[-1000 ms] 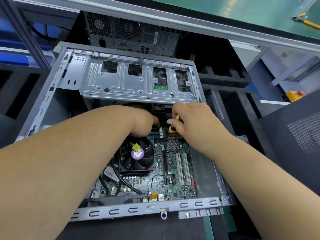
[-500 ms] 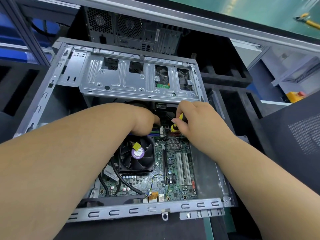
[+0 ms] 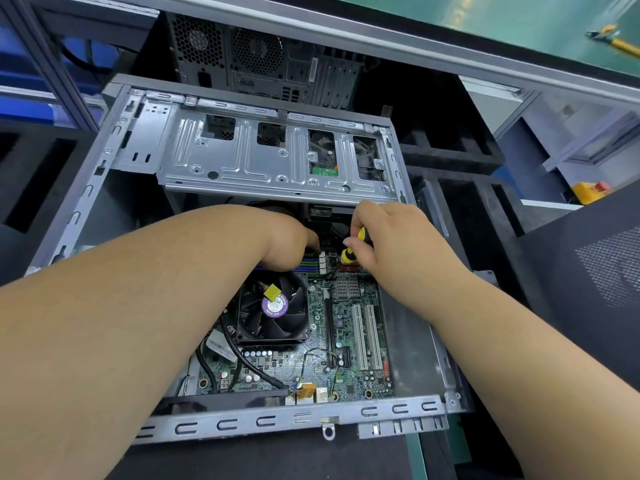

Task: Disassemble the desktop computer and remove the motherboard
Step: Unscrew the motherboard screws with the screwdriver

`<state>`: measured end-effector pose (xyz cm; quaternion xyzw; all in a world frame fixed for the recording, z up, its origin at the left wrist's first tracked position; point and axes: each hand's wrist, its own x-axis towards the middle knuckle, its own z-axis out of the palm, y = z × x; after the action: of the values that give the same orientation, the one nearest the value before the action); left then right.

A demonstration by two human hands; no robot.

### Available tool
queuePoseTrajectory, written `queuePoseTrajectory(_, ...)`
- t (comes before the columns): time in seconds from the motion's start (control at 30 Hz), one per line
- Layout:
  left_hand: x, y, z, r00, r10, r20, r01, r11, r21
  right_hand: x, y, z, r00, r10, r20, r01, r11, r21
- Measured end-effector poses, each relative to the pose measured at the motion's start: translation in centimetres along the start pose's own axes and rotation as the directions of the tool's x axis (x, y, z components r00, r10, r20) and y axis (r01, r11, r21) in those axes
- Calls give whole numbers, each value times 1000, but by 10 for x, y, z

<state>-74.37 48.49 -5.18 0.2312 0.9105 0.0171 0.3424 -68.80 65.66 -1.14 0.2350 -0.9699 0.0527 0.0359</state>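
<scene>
Grey sheet-metal case (image 3: pixel 104 161) lies open on its side, filling the middle of the frame. Green motherboard (image 3: pixel 349 344) sits in the case floor, centre to lower centre, with the black CPU fan (image 3: pixel 273 306) on its left part and white expansion slots (image 3: pixel 367 336) toward the right. Silver drive cage (image 3: pixel 249 164) spans the upper part of the case, above both hands.

Right hand (image 3: pixel 391 237), just right of centre, fingers curled round a yellow-and-black screwdriver (image 3: pixel 353 247); the tool points down at the board's upper edge, near the small heatsink (image 3: pixel 347 287). Tip contact can't be made out.

Left hand (image 3: pixel 287 244), at centre, reaches under the cage's lower edge by the RAM slots (image 3: pixel 310 263). Fingers are hidden behind the hand and cage, so can't tell whether it grips anything.

Black cables (image 3: pixel 242 358) run across the lower left of the board to a connector (image 3: pixel 306 389) at the near rim.

A second black tower (image 3: pixel 263 57) stands upright at top centre behind the case. Yellow-handled tool (image 3: pixel 613 38) lies on the green surface at upper right. Black mesh panel (image 3: pixel 588 289) at the right edge.
</scene>
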Motion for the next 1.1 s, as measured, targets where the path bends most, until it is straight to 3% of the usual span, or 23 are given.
queuePoseTrajectory(0.47,-2,2,-2,1000,-3,4,3,1000,2,-3,-2,1,995,-81,56,82,996,-19)
queuePoseTrajectory(0.73,-5,5,-4,1000,-9,11,9,999,50,7,-2,2,999,-15,37,22,981,-192)
queuePoseTrajectory(1.1,-4,2,-2,1000,0,10,-1,999,32,2,2,5,1000,-15,12,15,999,-29)
